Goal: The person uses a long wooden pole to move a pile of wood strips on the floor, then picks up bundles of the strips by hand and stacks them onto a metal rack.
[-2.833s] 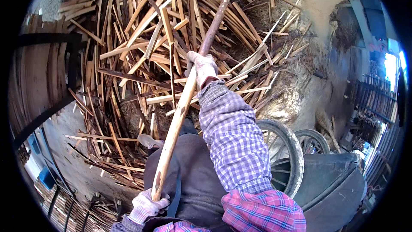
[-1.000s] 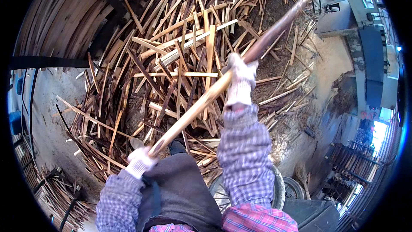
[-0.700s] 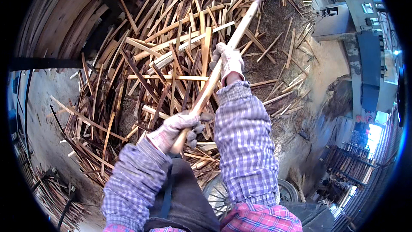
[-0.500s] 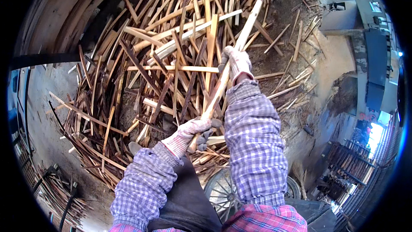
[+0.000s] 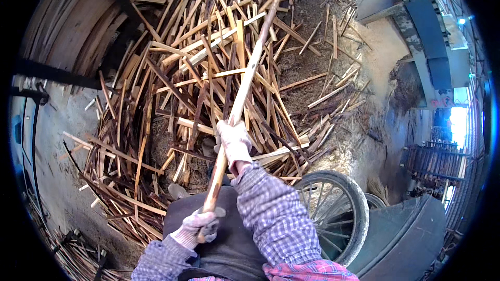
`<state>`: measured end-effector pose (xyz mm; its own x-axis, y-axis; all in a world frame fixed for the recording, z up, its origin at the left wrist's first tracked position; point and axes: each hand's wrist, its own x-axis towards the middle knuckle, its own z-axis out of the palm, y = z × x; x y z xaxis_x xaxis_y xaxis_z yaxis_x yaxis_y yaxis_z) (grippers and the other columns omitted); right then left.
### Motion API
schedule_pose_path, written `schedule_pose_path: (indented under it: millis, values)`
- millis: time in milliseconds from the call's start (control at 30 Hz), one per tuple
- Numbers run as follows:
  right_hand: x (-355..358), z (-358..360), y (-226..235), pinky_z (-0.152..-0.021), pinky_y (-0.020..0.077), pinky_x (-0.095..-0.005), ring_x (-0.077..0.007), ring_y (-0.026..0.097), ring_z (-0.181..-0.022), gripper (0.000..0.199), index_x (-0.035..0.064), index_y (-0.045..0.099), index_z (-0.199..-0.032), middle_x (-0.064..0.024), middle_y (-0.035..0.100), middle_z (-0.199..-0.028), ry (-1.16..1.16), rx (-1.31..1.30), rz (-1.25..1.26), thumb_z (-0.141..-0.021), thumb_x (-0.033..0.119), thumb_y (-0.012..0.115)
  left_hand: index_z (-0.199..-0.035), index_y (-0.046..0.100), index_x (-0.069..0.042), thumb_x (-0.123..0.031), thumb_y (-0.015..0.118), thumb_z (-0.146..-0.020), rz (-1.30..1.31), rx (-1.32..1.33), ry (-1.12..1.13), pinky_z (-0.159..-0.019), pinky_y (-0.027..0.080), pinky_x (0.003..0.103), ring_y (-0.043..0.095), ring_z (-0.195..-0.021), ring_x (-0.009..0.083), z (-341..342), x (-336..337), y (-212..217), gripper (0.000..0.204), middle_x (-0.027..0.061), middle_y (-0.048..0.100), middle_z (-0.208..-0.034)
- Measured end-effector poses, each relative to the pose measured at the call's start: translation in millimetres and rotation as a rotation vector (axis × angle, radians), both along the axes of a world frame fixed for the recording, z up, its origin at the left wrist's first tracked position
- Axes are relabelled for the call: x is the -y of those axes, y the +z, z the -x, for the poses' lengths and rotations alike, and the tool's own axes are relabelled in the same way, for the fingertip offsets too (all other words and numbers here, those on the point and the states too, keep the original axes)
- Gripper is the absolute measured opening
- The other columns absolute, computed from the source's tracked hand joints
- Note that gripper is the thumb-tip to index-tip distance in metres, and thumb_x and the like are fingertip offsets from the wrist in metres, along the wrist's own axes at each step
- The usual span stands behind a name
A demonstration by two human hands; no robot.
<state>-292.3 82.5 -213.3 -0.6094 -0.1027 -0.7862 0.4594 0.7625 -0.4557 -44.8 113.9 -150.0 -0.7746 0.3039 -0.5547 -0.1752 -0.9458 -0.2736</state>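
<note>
A long wooden pole [image 5: 246, 87], pale with darker bark patches, runs from my lap up over a heap of wood strips. Near its lower end my left hand [image 5: 199, 225], in a pale work glove with grey fingertips, is closed around it. Further up, my right hand [image 5: 232, 136] wraps the pole in the same kind of glove. The far end of the pole lies over the heap [image 5: 177, 99]; whether it touches the strips I cannot tell. Checked purple sleeves cover both forearms.
A spoked wheel [image 5: 361, 213] stands at my right beside a dark green cart panel [image 5: 403, 242]. Stacked boards [image 5: 67, 26] rise at the far left. More thin sticks [image 5: 83, 252] lie at the lower left. Sawdust [image 5: 383, 47] is piled at the right, near blue-grey machinery [image 5: 432, 36].
Both hands have drawn the pole back toward my body and to the left. Its far end has come down into view, and the wheel shows more fully.
</note>
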Motion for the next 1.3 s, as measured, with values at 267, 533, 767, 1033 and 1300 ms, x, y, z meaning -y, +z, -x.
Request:
schedule_pose_path:
  millis: [267, 533, 767, 1033, 1300]
  values:
    - [-26, -107, 58, -0.066, 0.0479, -0.0351, -0.0245, 0.061, -0.072, 0.048, -0.0006, 0.051, -0.099, -0.0127, 0.061, -0.08, -0.114, 0.042, 0.227, -0.072, 0.036, 0.066, -0.109, 0.052, 0.005, -0.018, 0.064, -0.081, 0.078, 0.192, -0.167, -0.043, 0.039, 0.025, 0.045, -0.046, 0.0086, -97, 10, 95, 0.038, 0.0021, 0.052, -0.065]
    - [30, -103, 62, -0.072, 0.0493, -0.0316, -0.0237, 0.06, -0.081, 0.06, -0.0012, 0.044, -0.112, -0.0163, 0.06, -0.09, -0.104, 0.137, 0.099, -0.07, 0.03, 0.073, -0.099, 0.059, 0.004, -0.019, 0.069, -0.077, 0.352, 0.356, -0.569, -0.044, 0.039, 0.022, 0.047, -0.047, 0.0082, -69, 85, 108, 0.034, 0.0017, 0.052, -0.059]
    - [63, 64, -29, -0.04, 0.0458, -0.0283, -0.0157, 0.052, -0.044, 0.021, 0.0055, 0.052, -0.083, -0.0036, 0.054, -0.06, -0.162, -0.114, 0.455, -0.08, 0.02, 0.066, -0.084, 0.06, -0.004, -0.026, 0.067, -0.079, 0.459, 0.351, -0.689, -0.046, 0.04, 0.021, 0.049, -0.049, 0.0067, -31, 61, 46, 0.024, 0.0026, 0.059, -0.069]
    - [37, 68, -44, -0.04, 0.045, -0.0275, -0.0159, 0.051, -0.043, 0.012, 0.0039, 0.056, -0.08, -0.0032, 0.053, -0.059, -0.146, -0.075, 0.399, -0.08, 0.014, 0.062, -0.084, 0.06, -0.005, -0.02, 0.071, -0.075, 0.557, 0.501, -0.746, -0.045, 0.04, 0.02, 0.051, -0.05, 0.0063, -42, 1, 38, 0.021, 0.0027, 0.06, -0.065]
    - [22, -88, 38, -0.037, 0.0434, -0.0269, -0.0148, 0.049, -0.041, 0.014, 0.0029, 0.053, -0.079, -0.0037, 0.05, -0.055, -0.243, -0.044, 0.473, -0.078, 0.014, 0.062, -0.09, 0.067, -0.013, -0.038, 0.07, -0.064, 1.179, 0.668, -1.364, -0.066, 0.051, 0.034, 0.064, -0.075, 0.0286, -186, 11, 132, 0.036, 0.0083, 0.065, -0.072]
